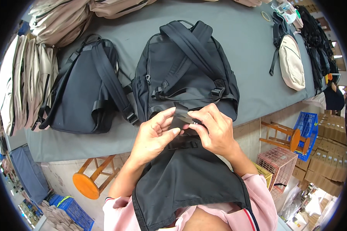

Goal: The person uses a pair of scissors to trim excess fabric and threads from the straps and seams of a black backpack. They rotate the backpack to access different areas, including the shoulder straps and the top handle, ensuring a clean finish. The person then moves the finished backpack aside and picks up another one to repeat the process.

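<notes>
A black backpack (pixel 185 73) lies straps-up on the grey table (pixel 243 42), its lower edge at the table's front. My left hand (pixel 154 136) pinches a black webbing strap (pixel 178 117) between thumb and fingers. My right hand (pixel 216 129) grips the same strap and a small black buckle right beside the left hand. Both hands hover over the backpack's bottom edge. Black fabric (pixel 189 181) hangs down from there over my lap.
A second black backpack (pixel 86 92) lies to the left. Beige bags (pixel 27 73) are stacked along the left and far edges; a cream pouch (pixel 291 61) lies at the right. Wooden stools (pixel 89 181) stand below, plus a blue crate (pixel 308 131) and a pink crate (pixel 277 161).
</notes>
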`<action>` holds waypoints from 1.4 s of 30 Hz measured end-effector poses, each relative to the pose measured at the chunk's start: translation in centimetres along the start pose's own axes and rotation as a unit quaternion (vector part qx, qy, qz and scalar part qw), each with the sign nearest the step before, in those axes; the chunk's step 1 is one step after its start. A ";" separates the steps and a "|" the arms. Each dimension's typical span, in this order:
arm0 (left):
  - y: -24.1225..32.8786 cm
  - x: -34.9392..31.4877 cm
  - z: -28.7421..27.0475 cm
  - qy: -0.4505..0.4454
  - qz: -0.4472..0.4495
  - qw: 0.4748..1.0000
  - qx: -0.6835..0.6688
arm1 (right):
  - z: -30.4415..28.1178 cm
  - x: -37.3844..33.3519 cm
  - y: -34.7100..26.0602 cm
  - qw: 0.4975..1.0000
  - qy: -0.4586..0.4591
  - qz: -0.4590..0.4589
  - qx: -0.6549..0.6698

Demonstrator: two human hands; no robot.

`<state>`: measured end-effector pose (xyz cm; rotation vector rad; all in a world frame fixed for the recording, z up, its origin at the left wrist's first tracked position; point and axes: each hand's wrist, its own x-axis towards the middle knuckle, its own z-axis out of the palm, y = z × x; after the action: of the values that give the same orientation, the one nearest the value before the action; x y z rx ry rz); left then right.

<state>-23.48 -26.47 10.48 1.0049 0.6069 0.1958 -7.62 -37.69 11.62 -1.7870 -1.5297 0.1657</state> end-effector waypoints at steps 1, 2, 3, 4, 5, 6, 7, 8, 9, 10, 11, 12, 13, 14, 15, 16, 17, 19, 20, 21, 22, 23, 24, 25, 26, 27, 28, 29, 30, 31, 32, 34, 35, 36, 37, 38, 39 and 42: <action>0.2 0.0 0.0 -0.009 0.004 1.000 0.003 | 0.1 0.0 0.1 1.000 0.004 -0.017 -0.010; 0.3 0.0 0.0 -0.017 0.008 1.000 0.005 | 0.3 -0.1 0.3 0.999 0.007 -0.033 -0.019; 0.2 0.0 -0.2 -0.020 0.003 1.000 0.013 | 0.4 -0.1 0.4 0.998 0.011 -0.050 -0.027; 0.1 -0.1 -0.5 -0.023 -0.002 1.000 0.020 | 0.5 -0.1 0.5 0.998 0.011 -0.052 -0.033; 0.0 -0.1 -0.7 -0.026 -0.008 0.999 0.028 | 0.6 -0.2 0.5 0.998 0.012 -0.053 -0.039; -0.1 -0.1 -0.7 -0.026 -0.008 1.000 0.012 | 0.6 -0.2 0.6 0.997 0.012 -0.056 -0.045; -0.2 -0.1 -0.7 -0.026 -0.008 1.000 -0.005 | 0.5 -0.3 0.7 0.998 0.017 -0.047 -0.028; -0.2 -0.1 -0.8 -0.026 -0.009 0.999 -0.021 | 0.3 -0.5 0.7 0.999 0.023 -0.038 -0.011; -0.1 0.0 -0.8 -0.023 -0.009 1.000 -0.009 | 0.2 -0.7 0.8 0.999 0.030 -0.030 0.007; 0.2 0.0 -0.7 -0.020 -0.010 1.000 0.004 | 0.1 -0.8 0.7 1.000 0.014 -0.016 0.014; 0.3 0.0 -0.7 -0.017 -0.011 1.000 0.016 | 0.0 -0.8 0.5 1.000 -0.001 -0.003 0.022; 0.3 0.1 -0.7 -0.019 -0.011 1.000 0.015 | -0.2 -0.9 0.4 0.999 -0.016 0.014 0.026; 0.2 0.1 -0.7 -0.020 -0.011 1.000 0.014 | -0.1 -0.8 0.4 1.000 -0.012 0.006 0.023; 0.1 0.2 -0.7 -0.021 -0.010 1.000 0.012 | 0.1 -0.6 0.3 1.000 -0.008 -0.002 0.021; 0.1 0.2 -0.7 -0.019 -0.008 1.000 0.018 | 0.3 -0.3 0.3 1.000 -0.004 -0.011 0.020; 0.1 0.2 -0.6 -0.016 -0.006 1.000 0.023 | 0.5 -0.3 0.3 1.000 -0.006 -0.014 0.018; 0.0 0.2 -0.6 -0.014 -0.003 0.999 0.029 | 0.6 -0.3 0.3 1.000 -0.009 -0.017 0.015; -0.4 0.1 -0.9 -0.008 0.005 0.999 0.041 | 0.8 -0.3 0.3 1.000 -0.006 -0.026 0.004; -0.5 0.1 -1.0 -0.005 0.009 0.999 0.047 | 0.8 -0.3 0.3 1.000 -0.001 -0.031 -0.004; -0.4 0.1 -1.0 -0.007 0.008 0.999 0.050 | 0.7 -0.3 0.4 0.999 0.004 -0.038 -0.014; -0.2 0.1 -1.0 -0.010 0.007 0.999 0.052 | 0.6 -0.4 0.5 0.999 0.007 -0.031 -0.002; -0.1 0.2 -1.0 -0.012 0.007 0.998 0.055 | 0.4 -0.5 0.6 1.000 0.010 -0.025 0.009; -0.2 0.3 -1.0 -0.013 0.007 0.997 0.072 | 0.3 -0.7 0.7 1.000 0.013 -0.018 0.020; -0.3 0.3 -1.1 -0.013 0.008 0.996 0.089 | 0.0 -0.6 0.3 0.999 0.001 0.004 0.032; -0.4 0.4 -1.2 -0.013 0.008 0.994 0.106 | 0.1 -0.4 0.4 1.000 -0.006 -0.007 0.029; -0.3 0.4 -1.1 -0.011 0.016 0.990 0.141 | 0.3 -0.1 0.5 0.999 -0.013 -0.015 0.025; -0.1 0.3 -1.1 -0.009 0.024 0.984 0.177 | 0.3 0.0 0.6 0.999 -0.020 -0.024 0.021; 0.0 0.3 -1.0 -0.007 0.032 0.977 0.212 | 0.1 0.0 0.5 0.999 -0.027 -0.034 0.003; 0.1 0.3 -1.0 -0.006 0.027 0.982 0.188 | 0.0 0.2 0.4 0.998 -0.035 -0.045 -0.012; 0.2 0.2 -1.0 -0.005 0.021 0.986 0.164 | 0.0 0.3 0.3 0.997 -0.043 -0.057 -0.028; 0.3 0.1 -1.1 -0.005 0.015 0.990 0.139 | 0.2 0.2 0.4 0.998 -0.026 -0.052 -0.017; -0.1 0.1 -1.2 -0.002 0.012 0.996 0.087 | 0.4 -0.5 0.8 0.999 0.007 -0.043 0.001; -0.2 0.2 -1.2 -0.001 0.010 0.998 0.061 | 0.5 -0.4 0.8 0.999 0.006 -0.039 0.010; -0.3 0.3 -1.2 -0.002 0.009 0.998 0.065 | 0.7 -0.3 0.8 0.999 0.004 -0.033 0.018; -0.3 0.4 -1.2 -0.003 0.007 0.998 0.069 | 0.8 -0.3 0.8 0.999 0.003 -0.027 0.026; -0.3 0.4 -1.1 -0.004 0.006 0.997 0.074 | 0.9 -0.4 0.7 0.999 0.010 -0.019 0.026; 0.0 0.4 -1.0 -0.005 0.005 0.999 0.039 | 1.0 -0.3 0.7 0.999 0.018 -0.013 0.025; 1.0 0.1 -0.5 -0.018 0.002 0.999 -0.037 | 0.3 -0.6 0.5 0.996 0.032 0.036 0.077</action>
<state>-23.52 -25.47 11.09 0.9356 0.5607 0.2015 -7.55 -38.05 10.92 -1.7089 -1.3705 0.2528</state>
